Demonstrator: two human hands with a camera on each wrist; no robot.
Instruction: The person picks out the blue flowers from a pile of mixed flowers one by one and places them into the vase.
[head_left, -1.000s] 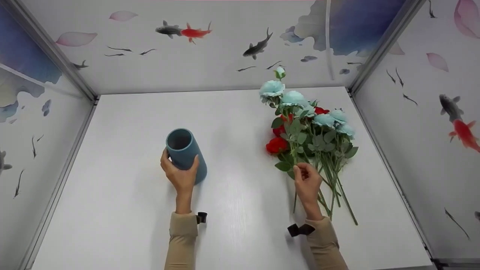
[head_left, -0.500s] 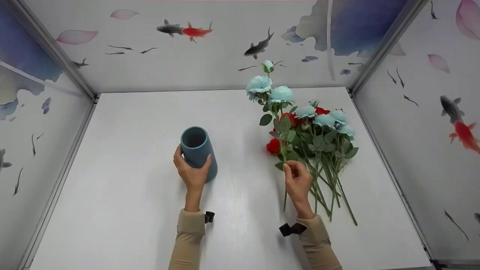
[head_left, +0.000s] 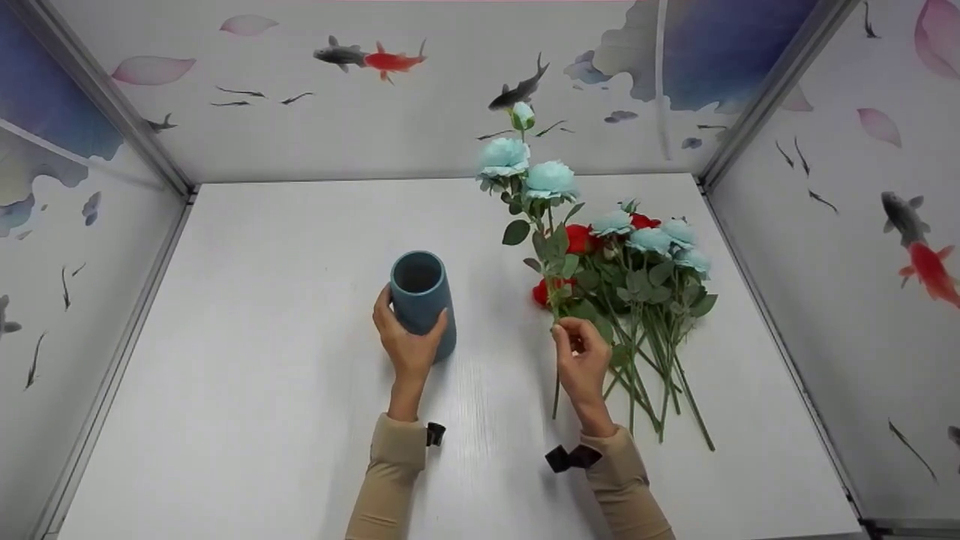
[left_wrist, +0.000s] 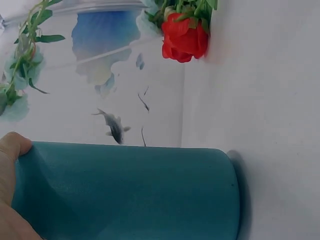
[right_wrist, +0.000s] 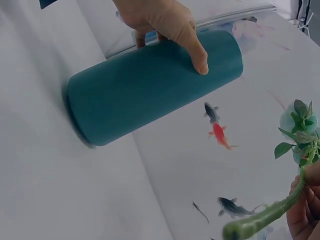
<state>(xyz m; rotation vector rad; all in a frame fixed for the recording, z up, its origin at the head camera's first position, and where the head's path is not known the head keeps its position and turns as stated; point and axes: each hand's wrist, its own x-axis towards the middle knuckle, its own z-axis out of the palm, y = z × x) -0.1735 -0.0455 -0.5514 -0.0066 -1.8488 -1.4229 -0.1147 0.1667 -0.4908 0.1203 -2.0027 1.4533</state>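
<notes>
My left hand (head_left: pixel 410 345) grips a teal vase (head_left: pixel 424 304) around its upper body, thumb on the right side and fingers on the left. The vase's round mouth faces up toward the head camera. In the right wrist view the same vase (right_wrist: pixel 150 90) shows its smooth side and its base near the table. Between thumb and forefinger my right hand (head_left: pixel 583 360) pinches the green stem of an artificial light-blue rose spray (head_left: pixel 551 180), with two blooms and a bud at its top. The stem's cut end (right_wrist: pixel 240 230) points toward the right wrist camera.
A pile of light-blue and red artificial roses (head_left: pixel 637 292) lies on the right of the white table (head_left: pixel 247 337), stems toward the front. Printed panels with fish stand at the back and both sides, joined by metal rails (head_left: pixel 150 135).
My left hand has carried the vase rightward. My right hand has drawn the blue rose spray leftward, away from the pile, so vase and flower are closer together.
</notes>
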